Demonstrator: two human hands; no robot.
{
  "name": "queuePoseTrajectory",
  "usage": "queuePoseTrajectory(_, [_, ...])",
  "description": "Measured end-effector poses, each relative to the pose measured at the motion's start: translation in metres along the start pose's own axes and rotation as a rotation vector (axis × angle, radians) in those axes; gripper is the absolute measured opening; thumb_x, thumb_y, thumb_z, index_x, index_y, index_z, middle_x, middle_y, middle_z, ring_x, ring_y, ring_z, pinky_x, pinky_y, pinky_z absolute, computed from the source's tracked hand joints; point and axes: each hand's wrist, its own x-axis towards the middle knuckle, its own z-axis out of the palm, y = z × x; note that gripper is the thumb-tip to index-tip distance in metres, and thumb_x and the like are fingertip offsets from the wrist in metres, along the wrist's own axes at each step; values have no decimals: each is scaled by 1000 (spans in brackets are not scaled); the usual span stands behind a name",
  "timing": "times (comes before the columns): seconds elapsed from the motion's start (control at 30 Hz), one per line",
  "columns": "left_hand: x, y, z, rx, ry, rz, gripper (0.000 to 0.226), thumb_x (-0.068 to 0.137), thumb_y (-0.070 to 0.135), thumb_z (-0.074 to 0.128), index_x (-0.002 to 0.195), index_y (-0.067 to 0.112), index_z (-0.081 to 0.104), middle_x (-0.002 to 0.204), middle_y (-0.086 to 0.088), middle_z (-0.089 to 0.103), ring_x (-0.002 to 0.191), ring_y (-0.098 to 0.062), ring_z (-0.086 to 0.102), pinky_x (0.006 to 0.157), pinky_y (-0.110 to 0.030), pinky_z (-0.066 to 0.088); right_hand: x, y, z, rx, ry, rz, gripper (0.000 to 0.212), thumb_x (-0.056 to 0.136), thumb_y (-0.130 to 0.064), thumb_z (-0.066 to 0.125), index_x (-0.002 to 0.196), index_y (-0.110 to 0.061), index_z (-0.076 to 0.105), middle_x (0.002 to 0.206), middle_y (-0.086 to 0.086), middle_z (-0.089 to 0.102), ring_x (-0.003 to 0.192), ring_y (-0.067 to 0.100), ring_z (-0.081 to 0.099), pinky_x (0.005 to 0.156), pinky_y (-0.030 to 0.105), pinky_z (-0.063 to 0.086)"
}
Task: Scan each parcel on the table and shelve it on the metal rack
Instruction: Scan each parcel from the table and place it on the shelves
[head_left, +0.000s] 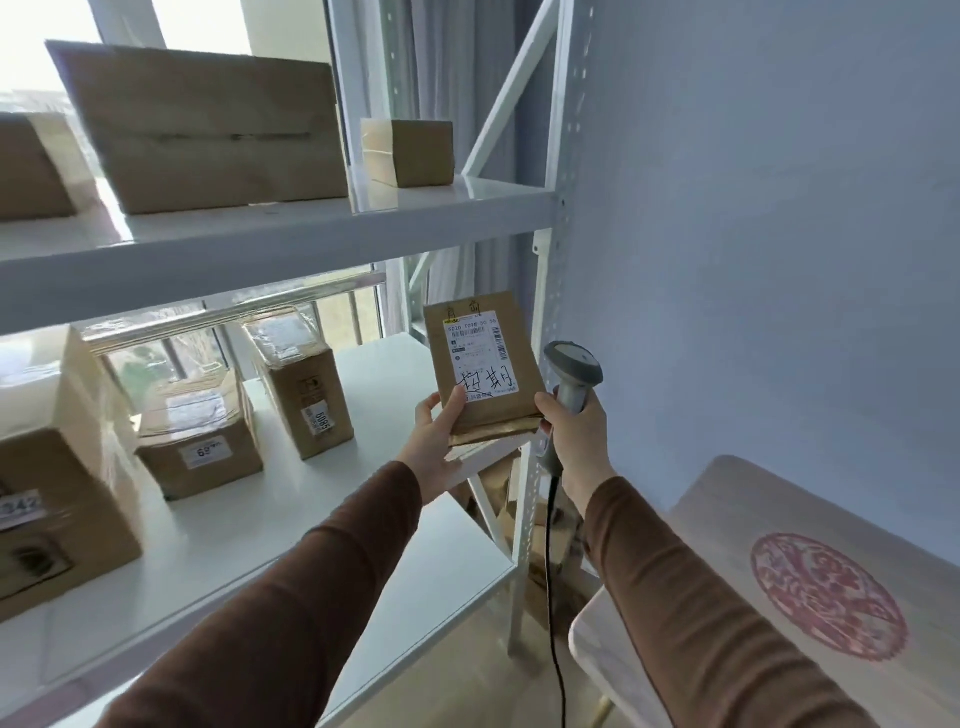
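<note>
Your brown sleeves reach toward the white metal rack. Your left hand pinches the lower left corner of the flat brown parcel, held upright with its long axis vertical and label facing you, just over the right end of the middle shelf. Your right hand clenches the corded barcode scanner, touching the parcel's right edge. Its window faces away; whether it reads the label, I cannot tell. The table is cut off at right.

Flat brown labelled parcel held upright beside the white metal rack.
</note>
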Motion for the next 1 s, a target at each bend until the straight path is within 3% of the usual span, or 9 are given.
queuePoseTrajectory(0.1, [24,0,-30,2,77,-22,74,98,56,59,158,28,27,151,-3,46,136,-24,39,125,-59,19,21,14,37,-16,-33,24,19,93,-14,73,105,-24,62,89,4,60,80,20,56,70,33,55])
queuePoseTrajectory(0.23, [56,5,-58,-18,132,-16,68,101,53,56,157,23,32,141,-2,53,129,-18,45,122,-42,20,57,28,80,-8,-77,143,17,92,-20,72,101,-30,61,90,5,57,71,17,54,55,32,52])
queuePoseTrajectory(0.33, [84,7,-73,-43,178,-13,59,103,44,58,152,17,41,138,-2,62,111,-8,58,97,-20,37,89,46,107,5,-99,200,19,91,-22,74,106,-27,63,95,7,62,82,23,57,64,42,54])
queuePoseTrajectory(0.4, [104,8,-81,-56,219,-21,54,103,40,59,149,14,47,137,-3,65,112,-10,61,87,-21,41,113,59,123,-8,-119,193,22,90,-22,76,108,-24,64,100,9,67,87,24,60,72,39,55])
queuePoseTrajectory(0.5, [137,6,-93,-67,297,-33,50,103,38,60,146,12,52,132,-5,67,110,-15,62,92,-27,44,150,76,145,-23,-162,193,29,90,-22,76,116,-15,65,99,6,67,84,21,60,61,28,46])
queuePoseTrajectory(0.7, [184,6,-107,-92,397,-78,48,103,38,61,142,10,55,128,-8,67,98,-14,62,77,-25,44,204,110,180,-3,-195,243,17,89,-18,79,93,-18,62,92,6,65,82,20,61,80,34,52])
queuePoseTrajectory(0.87, [204,6,-116,-111,434,-102,48,104,38,59,144,11,54,136,-10,66,103,-17,64,79,-28,47,227,127,200,-27,-220,295,19,85,-18,81,86,-20,62,75,1,60,70,20,58,66,31,51])
queuePoseTrajectory(0.93, [209,6,-119,-92,437,-99,48,105,38,58,144,10,54,133,-9,66,106,-19,66,82,-29,48,231,132,205,-18,-241,312,19,85,-18,80,89,-19,62,82,6,64,79,27,62,79,40,57])
queuePoseTrajectory(1.0, [212,5,-121,-89,449,-110,49,104,40,60,143,11,55,137,-10,66,122,-24,64,93,-31,47,233,136,208,-26,-242,322,19,86,-19,80,93,-19,62,93,9,68,94,36,69,93,50,58])
